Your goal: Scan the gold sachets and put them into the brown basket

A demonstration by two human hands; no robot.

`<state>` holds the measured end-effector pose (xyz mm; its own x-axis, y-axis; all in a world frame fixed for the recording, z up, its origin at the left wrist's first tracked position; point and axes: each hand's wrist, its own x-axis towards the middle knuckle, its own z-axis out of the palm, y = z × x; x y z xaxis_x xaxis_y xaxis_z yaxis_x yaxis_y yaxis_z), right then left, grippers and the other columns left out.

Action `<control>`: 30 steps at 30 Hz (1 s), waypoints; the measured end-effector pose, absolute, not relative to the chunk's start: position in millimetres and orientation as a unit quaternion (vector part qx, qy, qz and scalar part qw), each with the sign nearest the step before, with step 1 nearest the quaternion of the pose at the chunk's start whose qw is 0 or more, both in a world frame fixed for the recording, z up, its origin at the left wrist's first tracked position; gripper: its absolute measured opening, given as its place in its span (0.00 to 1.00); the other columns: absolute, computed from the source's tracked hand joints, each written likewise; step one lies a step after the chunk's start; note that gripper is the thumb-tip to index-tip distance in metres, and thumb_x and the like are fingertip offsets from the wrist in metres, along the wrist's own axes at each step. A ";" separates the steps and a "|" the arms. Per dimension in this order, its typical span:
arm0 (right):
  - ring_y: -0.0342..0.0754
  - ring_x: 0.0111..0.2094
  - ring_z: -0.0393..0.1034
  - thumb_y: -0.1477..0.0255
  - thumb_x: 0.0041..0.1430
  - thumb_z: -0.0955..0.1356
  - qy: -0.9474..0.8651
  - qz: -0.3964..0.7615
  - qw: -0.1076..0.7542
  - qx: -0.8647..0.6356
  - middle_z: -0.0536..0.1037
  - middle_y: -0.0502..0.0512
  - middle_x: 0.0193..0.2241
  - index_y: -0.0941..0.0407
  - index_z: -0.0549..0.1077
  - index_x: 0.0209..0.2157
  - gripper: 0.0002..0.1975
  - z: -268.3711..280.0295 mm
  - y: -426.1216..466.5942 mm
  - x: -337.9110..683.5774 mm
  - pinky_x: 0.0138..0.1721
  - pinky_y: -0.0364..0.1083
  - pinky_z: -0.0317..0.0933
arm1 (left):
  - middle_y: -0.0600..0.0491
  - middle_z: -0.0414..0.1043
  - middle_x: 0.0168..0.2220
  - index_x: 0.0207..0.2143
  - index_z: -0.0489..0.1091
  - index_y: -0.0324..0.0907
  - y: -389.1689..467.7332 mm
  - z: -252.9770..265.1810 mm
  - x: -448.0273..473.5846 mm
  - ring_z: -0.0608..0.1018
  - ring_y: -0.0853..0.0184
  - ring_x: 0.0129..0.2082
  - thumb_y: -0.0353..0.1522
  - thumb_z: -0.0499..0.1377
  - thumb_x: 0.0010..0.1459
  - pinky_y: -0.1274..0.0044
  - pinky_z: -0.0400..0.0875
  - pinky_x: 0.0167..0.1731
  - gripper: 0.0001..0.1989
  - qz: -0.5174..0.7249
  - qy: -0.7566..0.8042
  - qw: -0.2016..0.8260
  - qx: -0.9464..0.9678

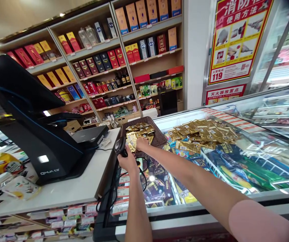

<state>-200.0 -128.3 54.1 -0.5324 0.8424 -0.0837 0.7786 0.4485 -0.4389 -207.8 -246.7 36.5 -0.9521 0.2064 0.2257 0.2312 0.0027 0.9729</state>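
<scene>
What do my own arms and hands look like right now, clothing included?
Your left hand and right hand are both ungloved. A plain pink sleeve covers the upper part of your right arm, ending well short of the wrist. Your left arm shows no sleeve in view. No watch or bracelet shows.

Wall poster [239,43] reads "使用方法", "119"; lower sign [225,94], "灭火器放置点"; price tag [120,207], "7.00"
</scene>
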 end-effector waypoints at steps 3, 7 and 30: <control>0.61 0.52 0.72 0.74 0.52 0.73 -0.823 0.256 0.131 -0.491 0.77 0.69 0.50 0.60 0.74 0.50 0.22 51.4 -125.0 -190.5 0.46 0.52 0.66 | 0.54 0.71 0.21 0.34 0.67 0.41 -244.6 36.5 -205.7 0.76 0.63 0.18 0.54 0.59 0.53 0.72 0.73 0.23 0.24 -0.690 -0.703 0.003 -0.169; 0.59 0.49 0.74 0.73 0.56 0.70 -0.784 0.281 0.256 -0.490 0.78 0.67 0.47 0.60 0.74 0.47 0.16 58.1 -112.9 -156.9 0.43 0.48 0.65 | 0.55 0.70 0.21 0.32 0.66 0.41 -240.9 37.3 -200.9 0.76 0.64 0.18 0.53 0.60 0.53 0.73 0.72 0.20 0.23 -0.689 -0.702 -0.007 -0.180; 0.46 0.22 0.62 0.54 0.56 0.66 -0.514 0.470 0.567 -0.440 0.63 0.45 0.23 0.56 0.69 0.47 0.24 -9.5 -105.7 69.3 0.25 0.48 0.65 | 0.59 0.66 0.17 0.32 0.69 0.39 -233.9 30.5 -132.9 0.67 0.73 0.15 0.53 0.66 0.46 0.80 0.60 0.18 0.27 -0.559 -0.605 -0.328 -0.463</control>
<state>69.3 -105.7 -9.5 0.0301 0.9852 0.1690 -0.0816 0.1709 -0.9819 -132.9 -233.9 30.5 -0.3567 0.9264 0.1205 0.1943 -0.0526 0.9795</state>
